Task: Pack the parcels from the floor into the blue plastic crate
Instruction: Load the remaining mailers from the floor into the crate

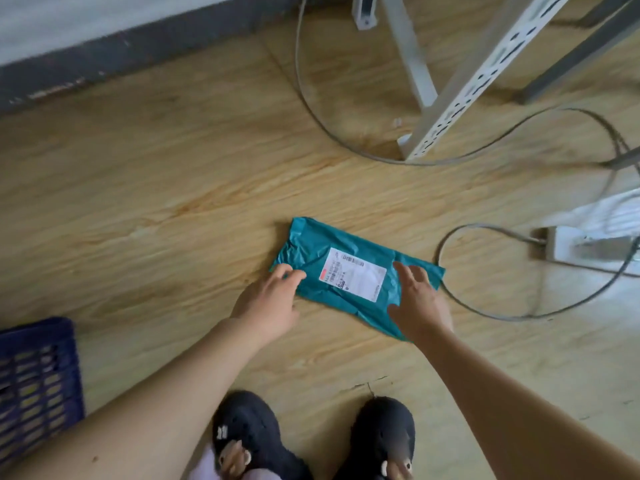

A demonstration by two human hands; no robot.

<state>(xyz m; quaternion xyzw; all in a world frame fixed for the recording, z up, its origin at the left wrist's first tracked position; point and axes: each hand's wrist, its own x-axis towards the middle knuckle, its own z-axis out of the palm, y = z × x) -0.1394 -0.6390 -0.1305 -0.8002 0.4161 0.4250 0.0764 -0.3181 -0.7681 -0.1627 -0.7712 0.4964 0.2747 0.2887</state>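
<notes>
Our teal parcel (349, 268) lies flat on the wooden floor (156, 202) just ahead of our feet, its long axis running from the upper left to the lower right of the view, with its white shipping label (353, 273) facing up; the label's print is too blurred to read. Our left hand (273, 299) reaches its loosely extended fingertips onto the parcel's left short end, the thumb beside the near edge, not closed round anything. Our right hand (420, 299) lies with spread, straight fingers over the right part of the parcel and hides its near right corner; it too grips nothing. Just right of the parcel a grey cable (512, 318) loops over the floor to a white power strip (581, 245), which is blurred and cut off by the right edge. Beyond the parcel stands a pale perforated metal leg (460, 95). The blue crate (34, 375) sits well apart at the lower left, cut off by the picture's edge, and we cannot make out what is inside. Dark slippers (242, 431) show at the bottom.
</notes>
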